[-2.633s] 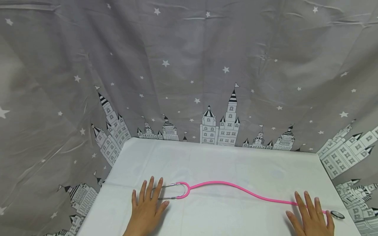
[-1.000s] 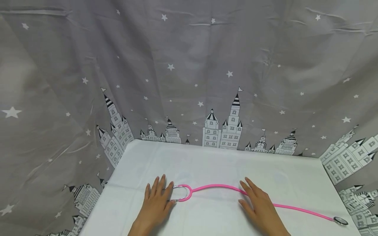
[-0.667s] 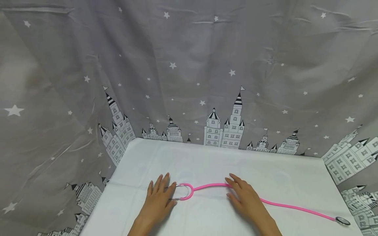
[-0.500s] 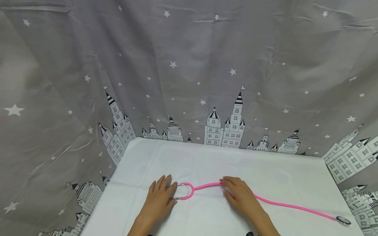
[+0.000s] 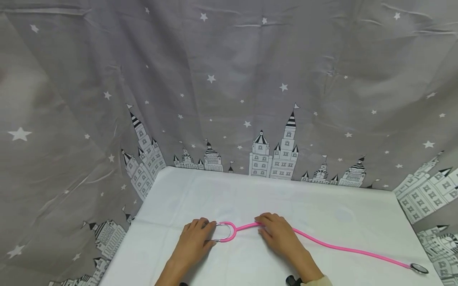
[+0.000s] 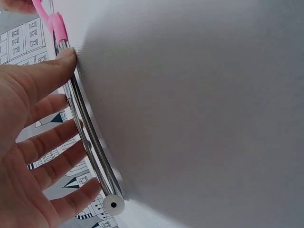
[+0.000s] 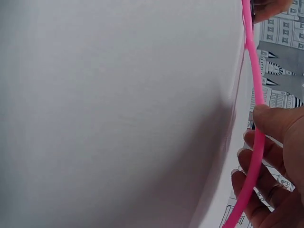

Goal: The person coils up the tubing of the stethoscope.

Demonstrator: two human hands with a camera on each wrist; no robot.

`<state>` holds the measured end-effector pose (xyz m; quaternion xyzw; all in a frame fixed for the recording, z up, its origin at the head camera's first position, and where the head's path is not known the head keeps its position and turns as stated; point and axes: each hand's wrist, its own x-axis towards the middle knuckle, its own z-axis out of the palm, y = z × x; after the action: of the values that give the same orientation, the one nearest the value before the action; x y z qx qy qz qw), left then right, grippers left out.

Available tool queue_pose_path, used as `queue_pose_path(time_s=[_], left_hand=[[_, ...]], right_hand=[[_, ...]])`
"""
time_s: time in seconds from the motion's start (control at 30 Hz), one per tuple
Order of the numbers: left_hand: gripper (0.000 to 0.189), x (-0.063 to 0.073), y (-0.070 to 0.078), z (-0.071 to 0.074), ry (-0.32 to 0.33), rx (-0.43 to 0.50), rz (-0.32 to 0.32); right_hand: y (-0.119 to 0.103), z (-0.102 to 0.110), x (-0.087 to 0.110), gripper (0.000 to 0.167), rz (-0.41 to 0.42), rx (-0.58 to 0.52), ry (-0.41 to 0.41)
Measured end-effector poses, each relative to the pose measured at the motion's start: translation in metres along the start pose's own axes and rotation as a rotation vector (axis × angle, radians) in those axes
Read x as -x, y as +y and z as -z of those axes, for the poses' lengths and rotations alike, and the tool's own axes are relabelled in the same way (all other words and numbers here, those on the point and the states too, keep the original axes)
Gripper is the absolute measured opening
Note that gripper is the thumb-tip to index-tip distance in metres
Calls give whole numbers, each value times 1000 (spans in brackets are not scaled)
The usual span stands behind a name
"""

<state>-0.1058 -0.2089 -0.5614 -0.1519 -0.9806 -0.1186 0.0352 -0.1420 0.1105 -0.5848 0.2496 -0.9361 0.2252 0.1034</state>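
Left hand (image 5: 192,240): fingers newly curled in, gripping the metal ear tubes (image 6: 97,137).
Right hand (image 5: 279,234): shifted in from the far-right end, pinching the pink tubing (image 7: 257,76).
Stethoscope (image 5: 336,247): across the desk (image 5: 286,194); two holds probably steady its headset.
Chest piece (image 5: 419,269): ungripped, near the right edge.
Far room: white surface beyond, to the curtain (image 5: 229,59).

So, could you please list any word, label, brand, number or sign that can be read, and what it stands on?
There is none that I can read.
Stethoscope: no lettering shows on the pink tubing; its chest piece is too small to tell.
Grey backdrop: printed stars and castles only, no legible words.
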Motion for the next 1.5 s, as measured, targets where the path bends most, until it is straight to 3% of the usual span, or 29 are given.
queue_pose_path(time_s=[0.23,0.73,1.03,1.27,1.5], left_hand=[[60,0,1,-2,-1,6,7],[68,0,-1,-5,57,-22,-38],[65,1,2,-4,149,-28,-98],[65,-1,10,3,140,20,-132],[68,-2,16,11,246,6,-224]], right_hand=[[-5,1,-5,12,24,16,64],[-21,31,-17,9,63,-5,159],[-17,45,-7,12,45,-30,188],[-5,52,5,16,-28,-26,162],[8,66,20,19,-64,-61,172]])
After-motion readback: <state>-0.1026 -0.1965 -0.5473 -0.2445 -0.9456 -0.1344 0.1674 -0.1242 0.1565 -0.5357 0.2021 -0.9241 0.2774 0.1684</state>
